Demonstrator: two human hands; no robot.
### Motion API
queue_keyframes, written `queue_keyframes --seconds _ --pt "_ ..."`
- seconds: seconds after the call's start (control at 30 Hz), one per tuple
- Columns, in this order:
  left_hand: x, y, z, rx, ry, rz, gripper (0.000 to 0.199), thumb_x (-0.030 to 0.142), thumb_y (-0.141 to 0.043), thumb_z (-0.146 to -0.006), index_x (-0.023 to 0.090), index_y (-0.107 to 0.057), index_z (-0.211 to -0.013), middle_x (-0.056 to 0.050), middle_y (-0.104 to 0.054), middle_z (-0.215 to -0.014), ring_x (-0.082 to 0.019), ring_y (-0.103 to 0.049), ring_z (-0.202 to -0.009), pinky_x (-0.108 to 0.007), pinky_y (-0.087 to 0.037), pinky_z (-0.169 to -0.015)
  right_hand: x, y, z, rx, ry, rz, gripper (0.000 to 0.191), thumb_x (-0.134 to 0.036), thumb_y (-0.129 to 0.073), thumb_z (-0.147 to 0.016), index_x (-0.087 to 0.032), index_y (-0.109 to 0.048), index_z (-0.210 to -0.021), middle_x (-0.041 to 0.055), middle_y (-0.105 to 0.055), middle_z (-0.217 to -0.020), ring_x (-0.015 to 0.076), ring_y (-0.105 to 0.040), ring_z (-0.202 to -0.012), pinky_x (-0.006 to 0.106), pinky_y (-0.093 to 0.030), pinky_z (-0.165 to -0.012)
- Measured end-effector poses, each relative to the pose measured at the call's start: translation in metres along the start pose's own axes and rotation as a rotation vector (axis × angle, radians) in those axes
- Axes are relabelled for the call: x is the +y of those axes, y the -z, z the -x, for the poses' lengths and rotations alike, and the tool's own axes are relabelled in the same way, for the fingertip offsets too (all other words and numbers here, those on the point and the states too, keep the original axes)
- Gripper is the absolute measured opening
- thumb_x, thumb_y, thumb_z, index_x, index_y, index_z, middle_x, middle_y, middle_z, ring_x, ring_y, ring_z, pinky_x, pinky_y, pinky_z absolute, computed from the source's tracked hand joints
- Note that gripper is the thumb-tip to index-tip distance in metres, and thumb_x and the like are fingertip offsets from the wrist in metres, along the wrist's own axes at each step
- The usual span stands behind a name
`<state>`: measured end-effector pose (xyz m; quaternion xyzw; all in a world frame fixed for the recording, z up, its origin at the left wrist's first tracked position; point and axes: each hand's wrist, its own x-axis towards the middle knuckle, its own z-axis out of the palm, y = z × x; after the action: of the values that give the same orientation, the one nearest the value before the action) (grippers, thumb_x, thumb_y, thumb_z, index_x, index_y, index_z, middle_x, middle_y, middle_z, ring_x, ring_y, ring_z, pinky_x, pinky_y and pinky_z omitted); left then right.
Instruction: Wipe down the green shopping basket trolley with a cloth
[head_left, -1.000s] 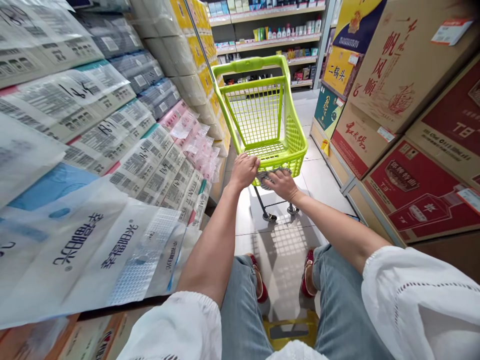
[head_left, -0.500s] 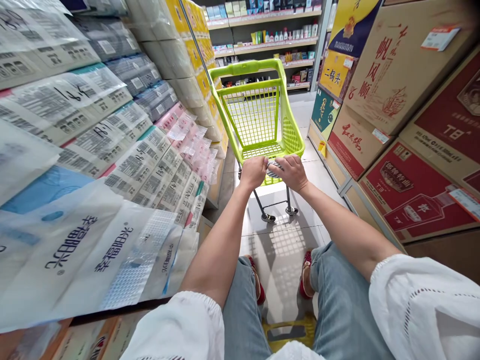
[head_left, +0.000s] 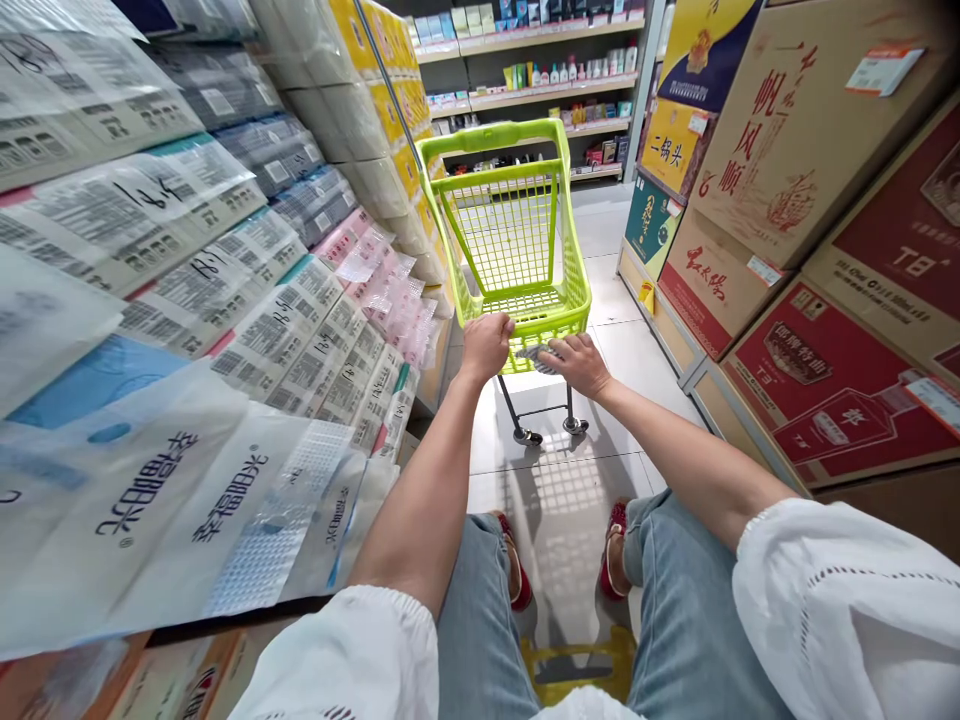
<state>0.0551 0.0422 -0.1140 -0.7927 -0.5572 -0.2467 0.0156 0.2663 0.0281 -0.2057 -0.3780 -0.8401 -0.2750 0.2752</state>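
A lime-green shopping cart (head_left: 503, 181) with a plastic mesh basket and dark legs stands in front of me. My left hand (head_left: 487, 345) is closed around the near rim of its basket, at the left corner. In my right hand (head_left: 579, 362) is a grey-and-white striped cloth (head_left: 538, 357), pressed against the near end of the basket just below the rim. The fingers are bent over the cloth and partly hide it. No goods show inside the basket.
Stacked packs of tissue paper (head_left: 247, 320) lean close on my left. Liquor cartons (head_left: 817, 380) are piled on a low platform to the right. Shelves of small bottles (head_left: 555, 75) stand beyond the cart. A yellow stool (head_left: 577, 668) is under me, on the tiled floor (head_left: 555, 470).
The near end of the cart has swung a little left. My left hand has moved left with the rim, and the right hand with the cloth has shifted slightly down, apart from the left.
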Motion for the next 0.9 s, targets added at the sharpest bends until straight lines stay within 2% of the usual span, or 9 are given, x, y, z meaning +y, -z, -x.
queue_keyframes --seconds 0.1,0.2,0.3,0.43,0.5,0.6,0.77,0.9 --pt "-0.003 0.002 0.002 0.005 0.001 -0.008 0.022 0.028 -0.04 -0.091 0.022 -0.057 -0.078 -0.007 -0.069 -0.085 -0.023 -0.059 -0.085 -0.036 -0.035 -0.075 0.002 0.017 -0.032 0.101 -0.108 -0.02 0.029 -0.026 -0.047 -0.095 -0.033 -0.061 -0.119 0.0049 -0.06 -0.12 0.0229 -0.045 -0.104 0.039 -0.029 -0.09" --pt "-0.001 0.004 0.003 0.0 0.011 -0.005 0.02 0.026 -0.042 -0.09 0.021 -0.057 -0.078 -0.008 -0.069 -0.086 -0.023 -0.059 -0.087 -0.036 -0.036 -0.075 -0.003 0.021 -0.049 0.157 -0.188 -0.029 0.029 -0.027 -0.045 -0.096 -0.033 -0.061 -0.119 0.0049 -0.059 -0.122 0.0241 -0.045 -0.107 0.041 -0.03 -0.091" --pt "0.0 0.006 0.004 -0.012 0.02 0.007 0.018 0.023 -0.042 -0.088 0.021 -0.057 -0.078 -0.008 -0.069 -0.088 -0.023 -0.059 -0.087 -0.036 -0.036 -0.075 -0.015 0.006 -0.036 0.13 -0.156 -0.012 0.028 -0.026 -0.046 -0.095 -0.034 -0.062 -0.117 0.0042 -0.061 -0.119 0.0235 -0.046 -0.104 0.04 -0.029 -0.088" --pt "-0.001 0.008 0.005 -0.011 0.001 0.003 0.024 0.029 -0.039 -0.092 0.022 -0.057 -0.078 -0.008 -0.068 -0.086 -0.023 -0.059 -0.086 -0.036 -0.036 -0.075 -0.028 -0.019 0.002 0.002 0.047 0.001 0.023 -0.023 -0.047 -0.095 -0.032 -0.065 -0.106 0.0019 -0.065 -0.107 0.0198 -0.048 -0.093 0.036 -0.028 -0.081" --pt "-0.001 0.009 0.006 -0.005 -0.006 0.001 0.024 0.03 -0.039 -0.093 0.022 -0.057 -0.079 -0.007 -0.068 -0.085 -0.023 -0.059 -0.086 -0.036 -0.036 -0.075 -0.028 -0.023 0.011 -0.031 0.083 -0.006 0.021 -0.022 -0.047 -0.095 -0.031 -0.065 -0.103 0.0016 -0.066 -0.102 0.0188 -0.048 -0.091 0.035 -0.028 -0.08" --pt "0.001 0.009 0.008 0.001 -0.014 0.002 0.024 0.03 -0.039 -0.093 0.022 -0.057 -0.079 -0.008 -0.068 -0.086 -0.023 -0.059 -0.087 -0.036 -0.036 -0.075 -0.02 -0.013 0.0 0.0 0.036 -0.02 0.024 -0.023 -0.047 -0.095 -0.033 -0.064 -0.11 0.0025 -0.065 -0.11 0.0194 -0.047 -0.093 0.036 -0.028 -0.083" --pt "0.007 0.011 0.007 -0.006 0.002 -0.006 0.018 0.022 -0.042 -0.088 0.022 -0.055 -0.075 -0.008 -0.068 -0.085 -0.024 -0.059 -0.084 -0.036 -0.036 -0.073 -0.005 0.016 -0.043 0.136 -0.158 -0.045 0.029 -0.026 -0.045 -0.096 -0.034 -0.061 -0.119 0.0051 -0.061 -0.12 0.0231 -0.046 -0.103 0.039 -0.029 -0.089" --pt "0.007 0.01 0.007 -0.002 0.005 -0.002 0.015 0.017 -0.044 -0.084 0.022 -0.054 -0.075 -0.007 -0.068 -0.084 -0.023 -0.059 -0.083 -0.036 -0.036 -0.072 -0.011 0.013 -0.041 0.13 -0.195 -0.047 0.029 -0.026 -0.046 -0.095 -0.033 -0.063 -0.118 0.006 -0.061 -0.12 0.0233 -0.047 -0.102 0.039 -0.03 -0.088"
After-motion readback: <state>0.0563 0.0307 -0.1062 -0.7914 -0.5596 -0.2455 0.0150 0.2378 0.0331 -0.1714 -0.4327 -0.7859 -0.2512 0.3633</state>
